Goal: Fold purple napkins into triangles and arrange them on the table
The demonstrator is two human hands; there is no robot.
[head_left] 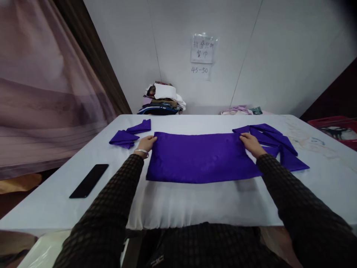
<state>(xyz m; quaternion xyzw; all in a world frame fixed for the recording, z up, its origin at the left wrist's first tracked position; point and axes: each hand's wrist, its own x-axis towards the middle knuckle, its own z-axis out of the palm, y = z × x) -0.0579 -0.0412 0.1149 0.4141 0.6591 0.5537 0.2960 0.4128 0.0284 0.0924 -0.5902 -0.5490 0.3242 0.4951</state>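
A purple cloth napkin (pixel 200 158), folded into a wide rectangle, is stretched between my two hands over the white table (pixel 195 204). My left hand (pixel 146 144) pinches its far left corner, and a bracelet circles that wrist. At the far right corner, my right hand (pixel 251 144) grips the cloth between thumb and fingers. Left of my left hand lie folded purple pieces (pixel 124 137). More purple napkins (pixel 290 152), folded into pointed shapes, lie beyond and beside my right hand, partly covered by it.
A black phone (pixel 89 181) lies on the table's left side. Behind the far edge are a clothes pile (pixel 161 98) and pinkish cloth (pixel 237 110). A handwritten sign (pixel 202 49) hangs on the wall. A curtain (pixel 50 82) is at left, a red basket (pixel 337 126) at right.
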